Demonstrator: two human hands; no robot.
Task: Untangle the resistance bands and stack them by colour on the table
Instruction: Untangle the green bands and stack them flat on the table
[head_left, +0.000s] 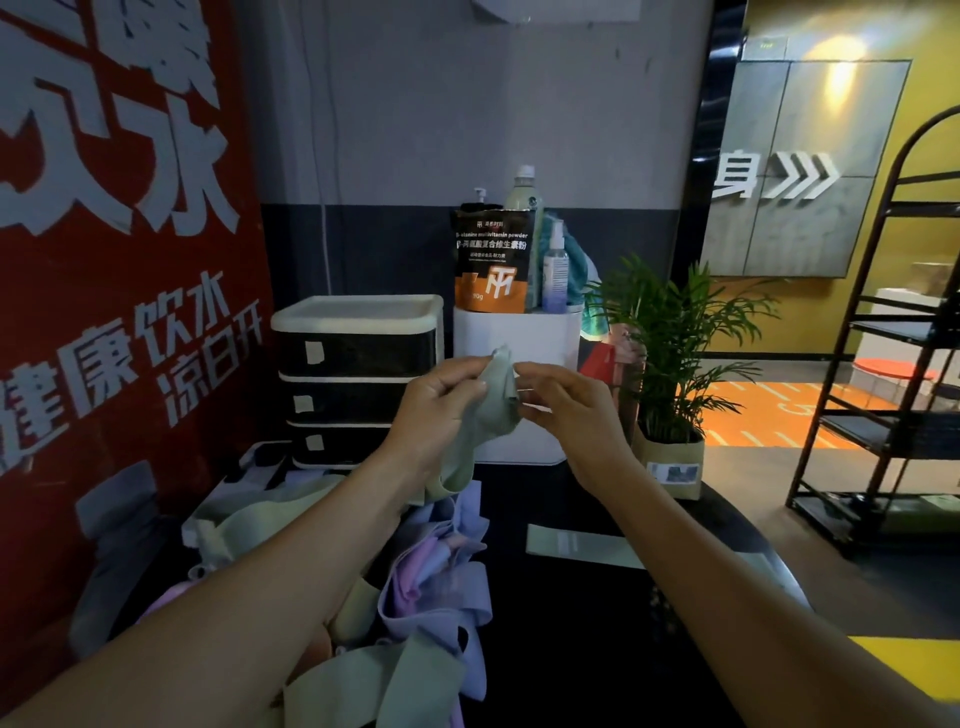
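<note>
In the head view, the one view there is, the task looks barely begun. Both hands are raised above the table (597, 649) and work on a single pale green band (493, 395): the left hand (441, 405) pinches its upper part between thumb and curled fingers, and the right hand (561, 400) nips the top edge just beside it, fingers narrowed onto the fabric. The band's lower loop hangs behind the left wrist toward the heap below, and I cannot tell whether it is free of that heap or caught in it. On the dark table to the right lies one flat green band (582, 548), laid out straight and well apart from the rest; I judge it the start of a green stack, the only sorted piece that shows. To the left and below, the tangle (436, 582) remains a mixed knot of lilac, pink and green loops, with more green strips spilling toward the near edge. No lilac or pink stack is visible. So, by my judgement, one band is placed, one is in hand, and nearly all the untangling and the sorting by colour are left.
</note>
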